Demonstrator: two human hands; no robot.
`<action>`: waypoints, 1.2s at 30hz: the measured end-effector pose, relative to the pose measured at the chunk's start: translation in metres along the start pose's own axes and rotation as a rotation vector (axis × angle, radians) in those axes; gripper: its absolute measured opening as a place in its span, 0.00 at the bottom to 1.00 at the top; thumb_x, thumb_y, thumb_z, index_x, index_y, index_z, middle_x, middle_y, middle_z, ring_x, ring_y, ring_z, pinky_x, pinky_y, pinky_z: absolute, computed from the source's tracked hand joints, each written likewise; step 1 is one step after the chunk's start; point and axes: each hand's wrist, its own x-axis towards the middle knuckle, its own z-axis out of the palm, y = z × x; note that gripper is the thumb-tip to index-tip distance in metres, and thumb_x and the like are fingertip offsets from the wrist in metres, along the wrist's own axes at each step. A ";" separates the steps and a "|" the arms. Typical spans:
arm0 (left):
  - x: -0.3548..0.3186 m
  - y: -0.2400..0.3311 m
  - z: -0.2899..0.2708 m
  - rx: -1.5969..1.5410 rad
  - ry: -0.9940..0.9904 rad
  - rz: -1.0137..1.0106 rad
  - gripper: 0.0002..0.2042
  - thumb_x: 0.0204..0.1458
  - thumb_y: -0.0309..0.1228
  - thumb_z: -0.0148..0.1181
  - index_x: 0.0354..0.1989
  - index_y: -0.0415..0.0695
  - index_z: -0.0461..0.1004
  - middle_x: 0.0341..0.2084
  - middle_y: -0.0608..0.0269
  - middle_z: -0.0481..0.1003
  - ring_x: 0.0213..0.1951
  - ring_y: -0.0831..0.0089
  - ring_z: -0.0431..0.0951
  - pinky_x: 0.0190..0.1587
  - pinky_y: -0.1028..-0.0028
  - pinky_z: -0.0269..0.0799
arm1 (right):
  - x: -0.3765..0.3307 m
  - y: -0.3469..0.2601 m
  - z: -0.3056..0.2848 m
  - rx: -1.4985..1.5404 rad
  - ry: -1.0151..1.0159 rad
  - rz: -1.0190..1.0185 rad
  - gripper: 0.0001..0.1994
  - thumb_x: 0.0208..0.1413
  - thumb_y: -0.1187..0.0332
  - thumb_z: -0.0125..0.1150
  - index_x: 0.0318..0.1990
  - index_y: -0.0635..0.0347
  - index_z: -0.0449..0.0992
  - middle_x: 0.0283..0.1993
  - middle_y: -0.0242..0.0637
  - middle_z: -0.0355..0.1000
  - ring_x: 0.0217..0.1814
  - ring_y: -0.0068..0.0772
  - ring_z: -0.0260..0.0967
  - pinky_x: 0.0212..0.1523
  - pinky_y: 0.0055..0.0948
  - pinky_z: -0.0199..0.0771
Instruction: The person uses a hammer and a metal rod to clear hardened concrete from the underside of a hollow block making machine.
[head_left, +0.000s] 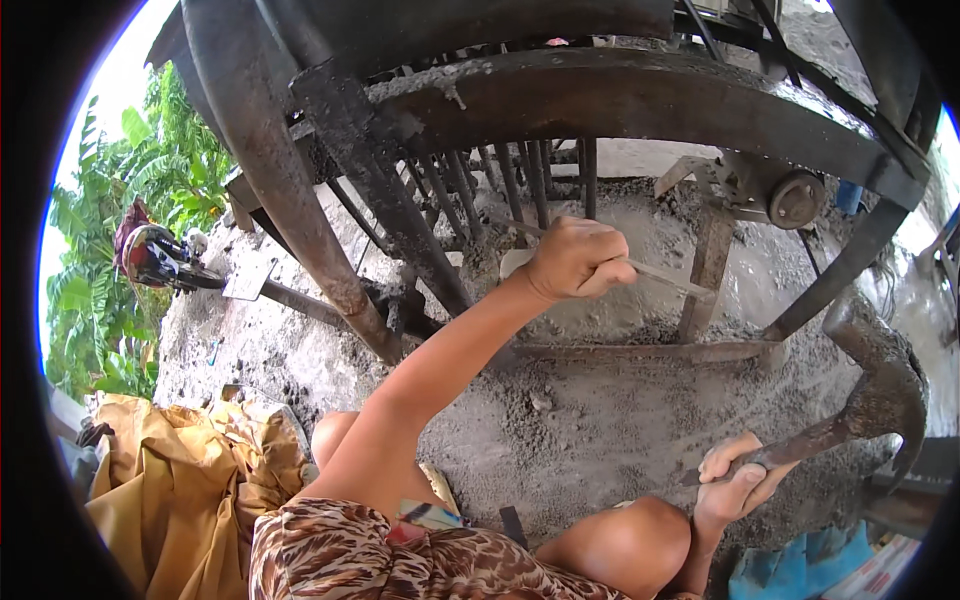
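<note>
My left hand (pixel 580 258) is closed in a fist around a thin, straight greyish rod (pixel 676 280), stretched out among the lower parts of a dark metal frame (pixel 620 95). One end of the rod sticks out to the right of my fist, and its other end passes behind the hand. Low on the right, my right hand (pixel 738 482) grips the handle of a dirty, rusty claw hammer (pixel 880 375). The hammer's head points up and right, away from my left hand. Several dark upright bars (pixel 508 180) stand just beyond my left fist.
A rusty low crossbar (pixel 650 351) and slanting legs (pixel 290 200) surround the work area. A round pulley-like part (pixel 797 199) sits at right. Tan cloth (pixel 170 490) lies at left, blue material (pixel 800 565) at lower right. A motorbike (pixel 165 255) stands farther off.
</note>
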 end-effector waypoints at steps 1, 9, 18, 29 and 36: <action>0.000 -0.001 0.000 0.036 -0.037 -0.040 0.23 0.52 0.49 0.47 0.15 0.41 0.64 0.10 0.61 0.60 0.12 0.64 0.62 0.15 0.70 0.56 | -0.001 -0.002 0.002 0.002 -0.003 -0.009 0.31 0.59 0.51 0.40 0.60 0.62 0.42 0.16 0.33 0.58 0.11 0.19 0.52 0.12 0.20 0.56; -0.008 -0.009 -0.010 -0.012 0.040 -0.049 0.14 0.48 0.35 0.54 0.14 0.44 0.63 0.10 0.62 0.65 0.14 0.64 0.68 0.17 0.70 0.61 | -0.005 -0.003 -0.004 -0.025 -0.018 0.129 0.33 0.58 0.51 0.43 0.61 0.65 0.42 0.15 0.32 0.59 0.11 0.19 0.53 0.13 0.19 0.56; -0.006 -0.011 -0.013 0.005 -0.075 -0.066 0.15 0.50 0.36 0.53 0.14 0.43 0.64 0.10 0.60 0.64 0.14 0.63 0.68 0.18 0.69 0.62 | -0.010 0.002 -0.002 -0.002 0.013 0.177 0.33 0.57 0.51 0.45 0.61 0.65 0.43 0.14 0.31 0.59 0.12 0.19 0.53 0.14 0.18 0.56; -0.004 -0.014 -0.019 -0.046 0.000 -0.111 0.26 0.55 0.49 0.42 0.15 0.39 0.65 0.09 0.62 0.61 0.12 0.67 0.64 0.16 0.72 0.57 | 0.011 0.011 0.003 0.083 -0.040 -0.008 0.29 0.56 0.62 0.48 0.59 0.68 0.46 0.15 0.32 0.61 0.13 0.16 0.53 0.14 0.18 0.57; -0.013 -0.016 -0.024 -0.061 -0.003 -0.093 0.18 0.52 0.40 0.50 0.16 0.40 0.66 0.11 0.59 0.64 0.14 0.62 0.66 0.18 0.71 0.61 | 0.008 0.014 -0.005 -0.239 -0.238 0.151 0.22 0.51 0.70 0.49 0.51 0.76 0.60 0.15 0.29 0.62 0.14 0.15 0.56 0.15 0.17 0.58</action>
